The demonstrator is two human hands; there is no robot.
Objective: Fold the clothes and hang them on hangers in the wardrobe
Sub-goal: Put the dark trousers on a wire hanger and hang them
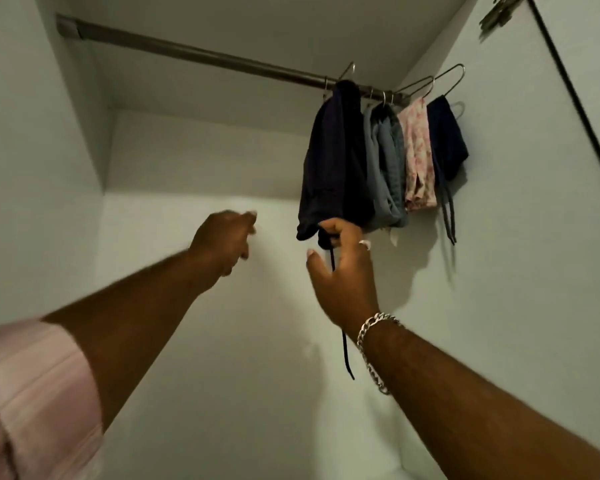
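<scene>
Your right hand up at bottom hem of dark shorts, fingertips touching fabric, drawstring dangling past palm; fingers spread, firm grip not visible. Your left hand blurred, off garments, fingers loosely curled, holding nothing. Shorts hang on hanger on rod at wardrobe's right end, beside grey garment, pink floral one, dark one by side wall. Bracelet on right wrist.
</scene>
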